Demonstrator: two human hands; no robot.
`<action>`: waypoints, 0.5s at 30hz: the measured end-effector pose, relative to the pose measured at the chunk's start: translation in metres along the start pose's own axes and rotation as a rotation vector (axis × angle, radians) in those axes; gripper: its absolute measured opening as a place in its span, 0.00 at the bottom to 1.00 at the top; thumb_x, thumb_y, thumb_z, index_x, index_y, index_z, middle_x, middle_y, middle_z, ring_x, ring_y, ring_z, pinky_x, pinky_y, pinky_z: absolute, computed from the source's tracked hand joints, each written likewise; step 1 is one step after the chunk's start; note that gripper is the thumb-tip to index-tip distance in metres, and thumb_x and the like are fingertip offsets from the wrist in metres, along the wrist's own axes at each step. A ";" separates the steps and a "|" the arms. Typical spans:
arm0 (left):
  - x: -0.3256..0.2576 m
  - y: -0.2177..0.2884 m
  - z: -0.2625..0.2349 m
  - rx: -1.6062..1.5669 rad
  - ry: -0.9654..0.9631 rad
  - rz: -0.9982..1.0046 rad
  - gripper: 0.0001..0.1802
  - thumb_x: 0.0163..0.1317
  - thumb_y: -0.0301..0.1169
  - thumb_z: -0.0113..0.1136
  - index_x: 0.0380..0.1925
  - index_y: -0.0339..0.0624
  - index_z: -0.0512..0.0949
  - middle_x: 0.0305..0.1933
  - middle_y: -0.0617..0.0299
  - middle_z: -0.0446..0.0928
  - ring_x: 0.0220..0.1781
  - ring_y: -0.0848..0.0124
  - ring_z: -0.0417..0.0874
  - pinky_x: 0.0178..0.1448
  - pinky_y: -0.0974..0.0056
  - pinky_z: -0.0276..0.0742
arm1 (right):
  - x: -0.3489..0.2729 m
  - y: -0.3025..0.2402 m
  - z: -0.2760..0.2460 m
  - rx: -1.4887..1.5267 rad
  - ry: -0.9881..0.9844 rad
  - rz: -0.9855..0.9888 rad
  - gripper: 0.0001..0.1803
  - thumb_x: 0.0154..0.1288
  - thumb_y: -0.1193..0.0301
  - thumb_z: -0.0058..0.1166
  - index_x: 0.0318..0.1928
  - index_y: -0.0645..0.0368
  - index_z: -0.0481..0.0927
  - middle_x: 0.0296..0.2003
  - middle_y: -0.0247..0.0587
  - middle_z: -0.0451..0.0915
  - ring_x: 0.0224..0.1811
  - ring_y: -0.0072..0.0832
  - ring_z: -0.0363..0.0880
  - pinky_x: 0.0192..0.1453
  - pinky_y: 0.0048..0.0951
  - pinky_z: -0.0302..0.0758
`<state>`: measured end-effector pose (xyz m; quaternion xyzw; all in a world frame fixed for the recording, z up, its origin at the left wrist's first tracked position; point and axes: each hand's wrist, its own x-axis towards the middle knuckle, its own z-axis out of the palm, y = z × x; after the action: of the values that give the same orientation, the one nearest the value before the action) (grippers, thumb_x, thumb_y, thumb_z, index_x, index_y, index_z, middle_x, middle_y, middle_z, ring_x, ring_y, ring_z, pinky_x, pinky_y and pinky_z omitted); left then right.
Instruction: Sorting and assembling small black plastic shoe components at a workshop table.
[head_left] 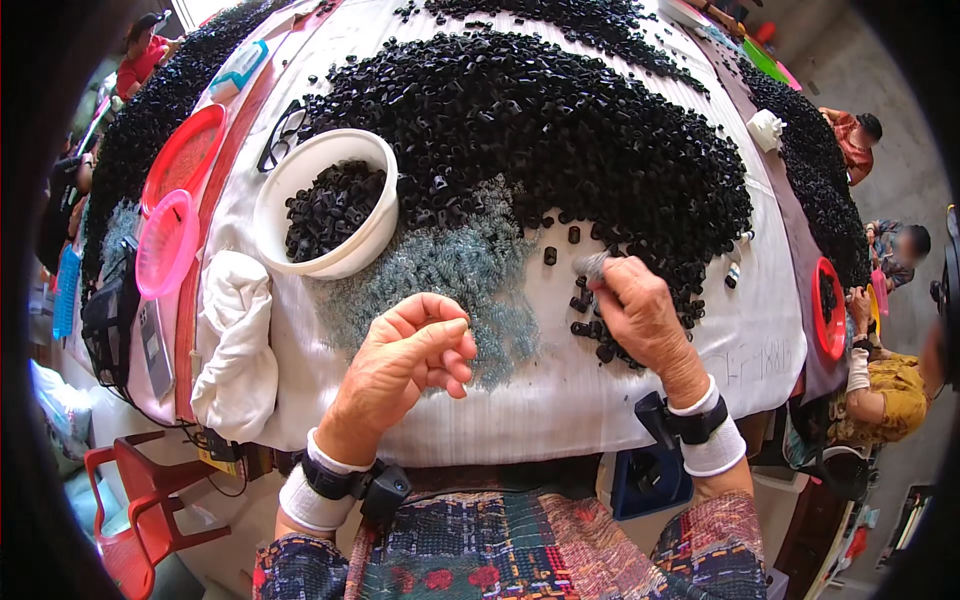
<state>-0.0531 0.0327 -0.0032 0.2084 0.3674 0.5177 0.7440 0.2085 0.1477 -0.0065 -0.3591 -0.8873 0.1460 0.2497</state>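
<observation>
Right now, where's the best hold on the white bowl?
Likely the left rim of the white bowl, coming from the left: that rim is exposed with bare cloth beside it, while black pieces and blue-grey pieces crowd its right.

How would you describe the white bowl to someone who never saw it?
On the white-covered table, find the heap of black pieces. By its left edge stands the round bowl, holding similar pieces; its white colour separates it from the pink container and red container farther left.
</observation>
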 end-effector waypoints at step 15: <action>0.002 -0.017 0.023 0.132 0.016 -0.054 0.10 0.62 0.25 0.62 0.42 0.38 0.75 0.41 0.54 0.81 0.39 0.68 0.85 0.39 0.66 0.83 | -0.012 -0.060 0.000 0.433 0.076 0.037 0.28 0.52 0.85 0.57 0.56 0.62 0.72 0.31 0.37 0.76 0.22 0.20 0.71 0.28 0.22 0.74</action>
<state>-0.0248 0.0295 -0.0006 0.2428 0.4120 0.4740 0.7393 0.1822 0.0971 0.0154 -0.3187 -0.8184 0.3242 0.3514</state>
